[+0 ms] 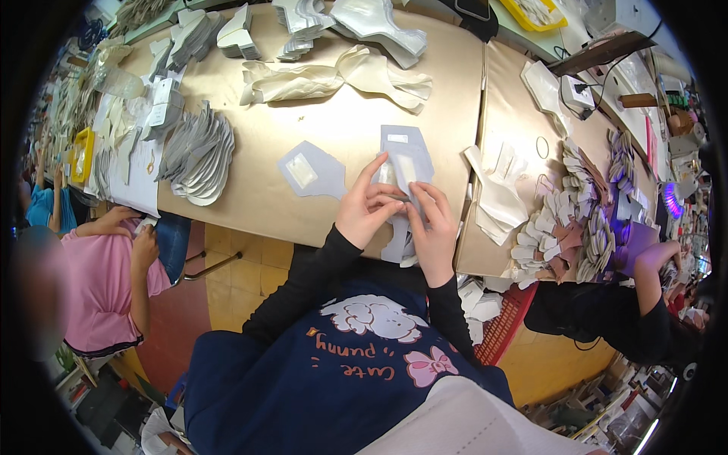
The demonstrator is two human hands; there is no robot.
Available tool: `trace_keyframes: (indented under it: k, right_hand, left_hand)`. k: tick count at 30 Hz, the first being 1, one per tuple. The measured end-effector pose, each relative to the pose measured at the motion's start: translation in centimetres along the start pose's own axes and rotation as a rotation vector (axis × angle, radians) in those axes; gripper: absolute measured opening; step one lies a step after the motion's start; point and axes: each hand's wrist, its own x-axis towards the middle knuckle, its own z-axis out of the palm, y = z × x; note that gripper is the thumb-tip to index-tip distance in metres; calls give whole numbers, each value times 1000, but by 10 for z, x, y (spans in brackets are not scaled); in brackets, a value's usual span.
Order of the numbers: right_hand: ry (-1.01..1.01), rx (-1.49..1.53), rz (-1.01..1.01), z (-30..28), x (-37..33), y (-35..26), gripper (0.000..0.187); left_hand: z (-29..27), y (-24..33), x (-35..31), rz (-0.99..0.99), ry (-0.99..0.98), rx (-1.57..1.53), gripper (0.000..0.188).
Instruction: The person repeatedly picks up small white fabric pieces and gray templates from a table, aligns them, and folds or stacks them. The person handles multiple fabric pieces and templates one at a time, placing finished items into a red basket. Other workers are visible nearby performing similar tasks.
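Observation:
Near the table's front edge, my left hand [368, 211] and my right hand [434, 231] meet over a small grey cut piece [406, 168] with a pale patch on it. Thumbs and fingertips of both hands pinch its near part. Just beyond lies another grey piece [418, 144] with a white rectangle, partly covered by the one I hold. More grey material [396, 241] hangs below my fingers at the edge. To the left of my left hand, a flat grey piece [327, 171] with a white rectangular patch rests apart.
Stacked grey pieces [199, 159] stand at left, with further stacks [303, 26] along the back. Cream bundles [299, 82] lie ahead. At right are pale strips [500, 193] and heaped pieces [550, 231]. Co-workers sit on both sides; a red crate [509, 326] stands below right.

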Motion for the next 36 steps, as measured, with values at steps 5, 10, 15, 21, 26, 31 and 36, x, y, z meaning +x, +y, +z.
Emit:
trace_keyframes:
  k: [5, 10, 15, 21, 26, 31, 36]
  right_hand:
    - [29, -4, -112, 1, 1, -7, 24]
    - [34, 38, -113, 6, 0, -6, 22]
    - [200, -199, -269, 5, 3, -5, 18]
    - [229, -269, -412, -3, 9, -7, 18]
    - [179, -143, -220, -10, 8, -12, 12]
    - [235, -93, -431, -12, 11, -10, 12]
    - [200, -170, -399, -12, 6, -6, 13]
  left_hand:
    - [7, -10, 1, -95, 179, -231, 73]
    - [-6, -12, 8, -65, 230, -175, 60]
    - [2, -4, -3, -28, 138, 45, 28]
    - [11, 16, -11, 204, 106, 382, 19]
    - [8, 21, -12, 174, 28, 376, 20]
    - [7, 19, -11, 151, 41, 234, 19]
    - [12, 22, -14, 238, 35, 418, 18]
